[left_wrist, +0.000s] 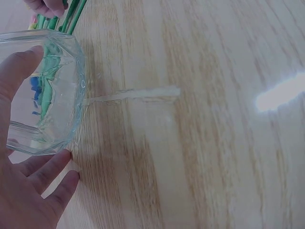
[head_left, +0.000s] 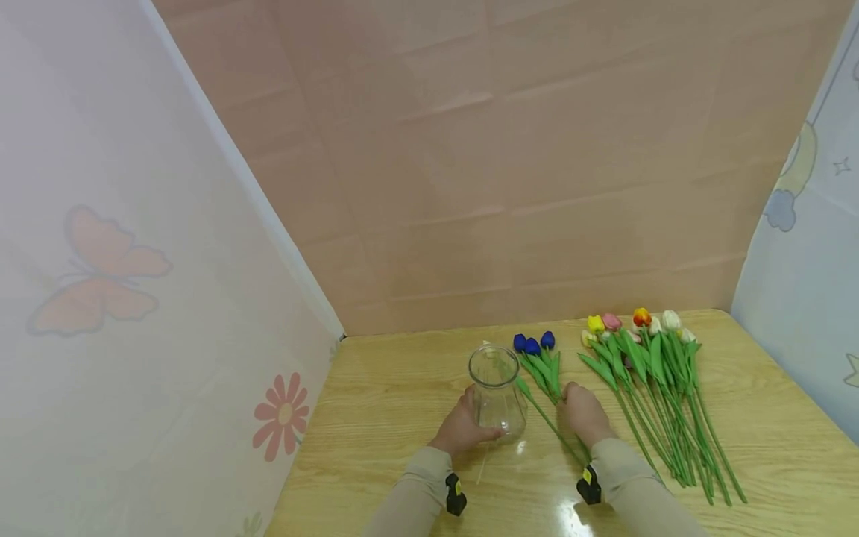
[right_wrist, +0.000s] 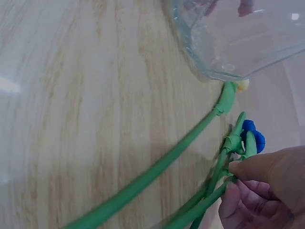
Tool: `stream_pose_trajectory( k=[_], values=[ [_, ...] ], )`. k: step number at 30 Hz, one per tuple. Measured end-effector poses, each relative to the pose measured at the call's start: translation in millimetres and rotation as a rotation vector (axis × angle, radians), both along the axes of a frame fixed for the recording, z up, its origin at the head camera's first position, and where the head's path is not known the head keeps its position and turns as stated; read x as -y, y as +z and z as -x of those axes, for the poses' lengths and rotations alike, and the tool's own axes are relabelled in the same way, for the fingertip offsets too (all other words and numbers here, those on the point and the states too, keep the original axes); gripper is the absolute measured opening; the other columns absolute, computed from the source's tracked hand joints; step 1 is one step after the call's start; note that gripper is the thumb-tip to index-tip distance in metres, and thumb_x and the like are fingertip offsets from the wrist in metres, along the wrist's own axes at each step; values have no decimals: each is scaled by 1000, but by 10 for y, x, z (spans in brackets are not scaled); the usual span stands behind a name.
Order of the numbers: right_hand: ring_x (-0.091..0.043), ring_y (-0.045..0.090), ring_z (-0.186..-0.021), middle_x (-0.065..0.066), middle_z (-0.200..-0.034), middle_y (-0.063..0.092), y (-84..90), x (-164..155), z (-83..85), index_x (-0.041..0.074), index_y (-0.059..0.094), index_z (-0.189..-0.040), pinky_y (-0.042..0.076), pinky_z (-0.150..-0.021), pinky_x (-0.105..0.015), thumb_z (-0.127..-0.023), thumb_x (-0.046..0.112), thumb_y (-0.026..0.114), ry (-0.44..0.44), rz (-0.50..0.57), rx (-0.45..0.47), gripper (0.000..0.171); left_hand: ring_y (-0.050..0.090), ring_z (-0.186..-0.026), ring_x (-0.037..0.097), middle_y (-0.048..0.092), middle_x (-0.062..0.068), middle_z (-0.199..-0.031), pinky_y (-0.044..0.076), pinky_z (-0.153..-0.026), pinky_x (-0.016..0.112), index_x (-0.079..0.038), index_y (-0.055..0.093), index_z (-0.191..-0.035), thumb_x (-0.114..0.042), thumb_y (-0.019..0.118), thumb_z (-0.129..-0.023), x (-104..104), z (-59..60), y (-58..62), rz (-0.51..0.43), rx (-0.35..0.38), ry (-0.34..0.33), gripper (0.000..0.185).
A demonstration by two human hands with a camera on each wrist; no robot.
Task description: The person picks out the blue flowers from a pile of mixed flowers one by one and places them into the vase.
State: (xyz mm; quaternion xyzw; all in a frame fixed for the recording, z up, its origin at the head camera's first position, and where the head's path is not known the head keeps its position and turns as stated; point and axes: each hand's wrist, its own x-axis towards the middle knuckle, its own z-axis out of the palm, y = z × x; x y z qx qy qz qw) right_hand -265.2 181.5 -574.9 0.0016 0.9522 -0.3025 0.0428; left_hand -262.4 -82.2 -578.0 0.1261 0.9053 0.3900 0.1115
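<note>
A clear glass vase (head_left: pixel 502 409) stands near the middle of the wooden table. My left hand (head_left: pixel 463 428) grips it low on its left side, thumb across the near face (left_wrist: pixel 19 69) and the other fingers around the far side. To the right, my right hand (right_wrist: pixel 272 183) pinches green stems of blue tulips (head_left: pixel 533 347) between thumb and forefinger, just below the leaves. Between vase and right hand lies a single tulip stem (right_wrist: pixel 157 172); its pale bloom (right_wrist: pixel 243 85) is partly hidden by the vase in the right wrist view.
A bunch of mixed tulips (head_left: pixel 661 380), yellow, pink, orange and white, lies on the table (head_left: pixel 362 418) at the right, stems toward the front. A beige backdrop (head_left: pixel 429 186) rises behind, with printed panels at the left (head_left: pixel 134 373) and right (head_left: pixel 805 298).
</note>
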Motion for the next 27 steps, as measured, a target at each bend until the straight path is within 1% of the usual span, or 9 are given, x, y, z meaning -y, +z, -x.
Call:
stream_pose_trajectory(
  k=[2,5,7,10,14,19,21,24,27],
  values=[
    [-26,62,-78,-21,-91,62,0,-28,8,-10,53,-102,50,-63,-37,-94,1,56,-12,18,-19,14,46,-131,38,38,21,-148,43,-103,51,-9,19,-153,-48,81,-73,4,-3,11,-1,3,1,109],
    [-25,61,-76,-23,-94,62,35,-65,3,-11,53,-106,50,-61,-36,-95,3,54,-31,65,-28,17,46,-131,38,38,21,-148,43,-103,51,-9,19,-153,-49,81,-73,10,-6,22,-3,4,1,109],
    [-23,60,-72,-23,-94,62,80,-88,-6,-11,53,-107,49,-59,-34,-96,3,53,-44,90,-55,18,46,-130,39,38,23,-147,43,-102,52,-7,19,-152,-48,82,-73,12,-9,28,-5,-3,-1,109],
    [-21,60,-70,-22,-94,63,198,-109,-37,-10,54,-108,47,-56,-32,-97,5,52,-68,127,-104,19,45,-131,39,38,23,-148,43,-102,52,-7,19,-152,-49,81,-73,10,-11,30,-4,-2,-3,110],
    [-22,60,-72,-20,-96,63,393,-113,-75,-7,55,-110,46,-55,-31,-98,10,53,-109,198,-161,21,45,-132,38,37,21,-149,42,-103,51,-9,18,-153,-51,81,-73,0,-11,22,-5,7,1,110],
    [-27,64,-77,-19,-94,65,607,-90,-123,-4,57,-109,49,-56,-32,-97,13,57,-122,201,-313,20,45,-131,39,38,22,-148,42,-103,52,-8,19,-152,-47,81,-73,-6,-25,39,-22,8,1,108],
    [-29,64,-80,-18,-94,65,671,-73,-145,-3,57,-108,51,-57,-34,-96,13,59,-122,198,-357,20,45,-131,39,38,22,-148,42,-103,53,-8,19,-152,-47,82,-73,-6,-31,50,-25,9,1,108],
    [-29,64,-82,-16,-95,65,739,-42,-178,-1,57,-110,51,-59,-36,-96,13,60,-121,218,-374,20,43,-133,39,35,22,-150,41,-104,53,-7,17,-153,-46,81,-74,-1,-30,52,-27,13,-1,110],
    [-27,64,-83,-14,-96,65,780,-11,-213,0,57,-111,51,-62,-35,-97,15,59,-115,236,-366,21,39,-136,40,30,23,-153,39,-106,54,-5,12,-154,-46,81,-74,5,-21,46,-28,17,-12,113]
  ],
)
